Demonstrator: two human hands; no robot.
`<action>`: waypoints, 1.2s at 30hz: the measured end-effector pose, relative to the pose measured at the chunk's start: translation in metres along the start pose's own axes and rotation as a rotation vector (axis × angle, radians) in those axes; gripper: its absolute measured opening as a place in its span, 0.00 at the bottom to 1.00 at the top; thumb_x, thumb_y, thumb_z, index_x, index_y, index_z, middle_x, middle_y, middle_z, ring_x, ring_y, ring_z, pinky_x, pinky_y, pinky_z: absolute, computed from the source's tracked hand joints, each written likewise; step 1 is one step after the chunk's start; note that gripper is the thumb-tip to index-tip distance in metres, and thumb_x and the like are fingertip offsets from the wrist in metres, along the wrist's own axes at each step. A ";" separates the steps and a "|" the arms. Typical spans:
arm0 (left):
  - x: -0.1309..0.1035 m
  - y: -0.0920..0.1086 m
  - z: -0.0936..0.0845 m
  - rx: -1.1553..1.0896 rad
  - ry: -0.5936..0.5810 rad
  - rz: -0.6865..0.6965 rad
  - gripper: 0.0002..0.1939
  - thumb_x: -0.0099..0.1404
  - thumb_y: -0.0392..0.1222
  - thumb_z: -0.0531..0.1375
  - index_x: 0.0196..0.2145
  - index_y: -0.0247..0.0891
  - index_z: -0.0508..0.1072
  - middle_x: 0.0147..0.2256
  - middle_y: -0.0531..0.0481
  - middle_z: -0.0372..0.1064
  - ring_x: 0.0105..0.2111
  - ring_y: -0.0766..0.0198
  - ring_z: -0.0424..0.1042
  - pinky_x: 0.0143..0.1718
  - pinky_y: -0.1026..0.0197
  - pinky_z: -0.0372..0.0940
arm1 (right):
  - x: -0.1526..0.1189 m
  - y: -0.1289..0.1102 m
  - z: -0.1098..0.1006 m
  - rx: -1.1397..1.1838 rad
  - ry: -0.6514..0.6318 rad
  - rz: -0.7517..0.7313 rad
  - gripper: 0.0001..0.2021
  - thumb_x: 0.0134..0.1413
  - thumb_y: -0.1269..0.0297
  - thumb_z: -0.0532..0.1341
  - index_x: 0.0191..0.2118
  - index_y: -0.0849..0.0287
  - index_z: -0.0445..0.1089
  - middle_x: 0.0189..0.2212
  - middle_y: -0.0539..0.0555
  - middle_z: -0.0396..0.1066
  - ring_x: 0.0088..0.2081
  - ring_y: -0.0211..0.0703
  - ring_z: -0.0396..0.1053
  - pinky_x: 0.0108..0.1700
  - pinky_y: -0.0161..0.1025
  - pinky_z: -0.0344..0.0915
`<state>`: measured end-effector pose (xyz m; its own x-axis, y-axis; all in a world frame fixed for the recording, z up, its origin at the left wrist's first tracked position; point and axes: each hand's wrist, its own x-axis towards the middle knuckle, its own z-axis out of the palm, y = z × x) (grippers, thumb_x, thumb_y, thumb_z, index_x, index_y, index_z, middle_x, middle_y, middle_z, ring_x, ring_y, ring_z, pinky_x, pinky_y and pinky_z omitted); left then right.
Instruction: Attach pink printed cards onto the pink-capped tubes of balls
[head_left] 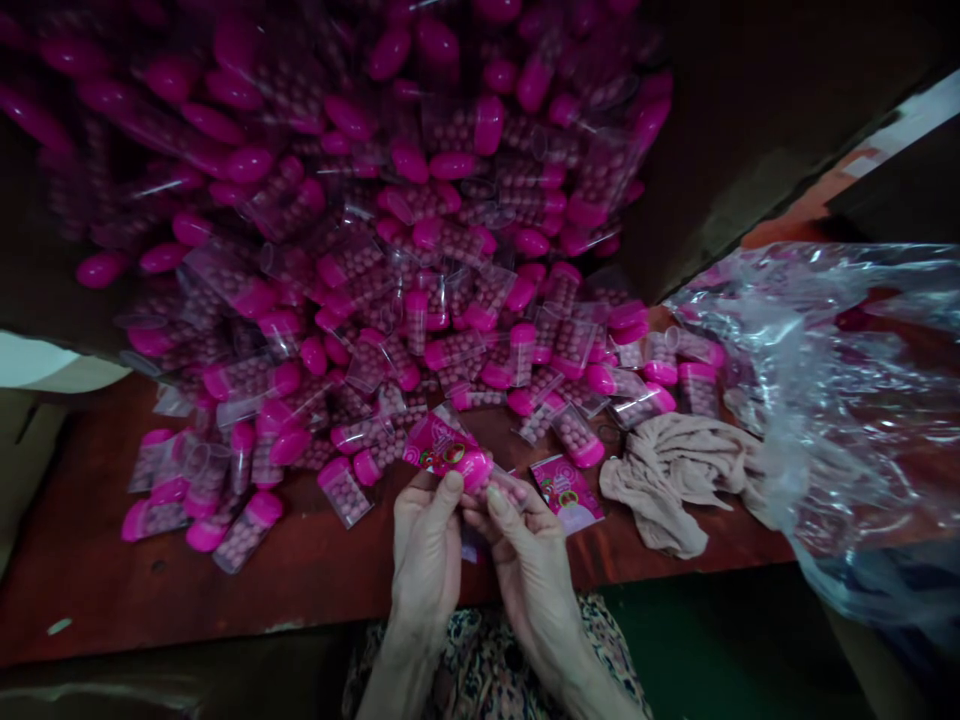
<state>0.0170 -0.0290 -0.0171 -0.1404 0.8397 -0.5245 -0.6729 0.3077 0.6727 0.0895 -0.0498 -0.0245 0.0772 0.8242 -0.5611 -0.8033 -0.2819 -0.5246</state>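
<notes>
Both my hands are closed on one small clear candy container with a pink cap (pixel 475 467), held tilted above the table's front edge. My left hand (pixel 426 550) pinches at the cap end, thumb on top. My right hand (pixel 529 555) grips the clear end, where pink balls show under the thumb. A pink printed label (pixel 439 440) sits just beyond the cap; whether my left fingers hold it too is hidden. Another printed label (pixel 566 493) lies flat to the right of my right hand.
A large heap of pink-capped candy containers (pixel 450 240) spills forward over the reddish table (pixel 322 570). On the right lie a crumpled beige cloth (pixel 675 475) and a big clear plastic bag (pixel 847 420). Several containers lie loose at the left.
</notes>
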 end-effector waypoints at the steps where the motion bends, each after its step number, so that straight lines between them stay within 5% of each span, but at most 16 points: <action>1: -0.001 -0.001 0.001 0.003 0.000 0.002 0.07 0.51 0.39 0.66 0.30 0.35 0.76 0.29 0.47 0.76 0.28 0.65 0.73 0.32 0.64 0.66 | 0.000 0.001 0.000 0.005 0.000 0.002 0.09 0.39 0.68 0.70 0.32 0.58 0.75 0.29 0.49 0.76 0.30 0.34 0.74 0.33 0.27 0.72; 6: -0.004 -0.002 0.002 0.016 0.031 0.043 0.07 0.49 0.39 0.67 0.29 0.37 0.76 0.29 0.48 0.76 0.29 0.64 0.73 0.33 0.63 0.67 | 0.001 0.007 -0.003 -0.016 -0.004 -0.018 0.10 0.39 0.67 0.70 0.33 0.56 0.74 0.32 0.49 0.76 0.31 0.34 0.73 0.35 0.29 0.71; 10: -0.005 0.003 0.000 0.061 0.003 0.083 0.06 0.50 0.39 0.66 0.28 0.37 0.77 0.27 0.49 0.76 0.26 0.65 0.73 0.30 0.65 0.66 | 0.001 0.008 -0.007 -0.257 -0.005 -0.094 0.10 0.37 0.65 0.71 0.29 0.59 0.72 0.26 0.47 0.72 0.28 0.32 0.69 0.34 0.29 0.69; 16: -0.005 0.009 -0.007 0.205 -0.178 -0.081 0.10 0.55 0.41 0.63 0.35 0.36 0.77 0.25 0.47 0.76 0.16 0.68 0.67 0.15 0.68 0.57 | -0.010 0.003 -0.011 -0.676 -0.157 -0.180 0.10 0.53 0.57 0.59 0.31 0.61 0.67 0.19 0.43 0.56 0.19 0.29 0.53 0.19 0.27 0.54; 21: -0.004 0.013 -0.011 0.243 -0.257 -0.023 0.11 0.55 0.41 0.62 0.36 0.35 0.78 0.29 0.44 0.77 0.26 0.61 0.73 0.27 0.62 0.66 | -0.014 -0.004 -0.013 -0.852 -0.232 -0.265 0.11 0.57 0.58 0.55 0.30 0.60 0.65 0.21 0.46 0.58 0.23 0.32 0.55 0.24 0.30 0.55; 26: -0.006 0.011 -0.017 0.288 -0.241 -0.028 0.12 0.55 0.46 0.62 0.31 0.34 0.79 0.25 0.42 0.76 0.26 0.56 0.74 0.27 0.57 0.68 | -0.015 -0.015 -0.011 -0.996 -0.277 -0.314 0.10 0.58 0.60 0.54 0.31 0.59 0.64 0.21 0.46 0.59 0.23 0.34 0.57 0.26 0.31 0.55; 36: -0.002 0.009 -0.017 0.264 -0.203 0.108 0.09 0.55 0.42 0.62 0.33 0.38 0.79 0.34 0.42 0.77 0.35 0.54 0.74 0.38 0.55 0.67 | -0.013 -0.019 -0.007 -1.256 -0.318 -0.544 0.05 0.59 0.66 0.52 0.33 0.57 0.61 0.22 0.47 0.64 0.22 0.36 0.61 0.26 0.33 0.56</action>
<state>-0.0009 -0.0356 -0.0182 -0.0353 0.9374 -0.3465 -0.4470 0.2953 0.8444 0.1082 -0.0583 -0.0115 -0.0673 0.9974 -0.0270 0.3531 -0.0015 -0.9356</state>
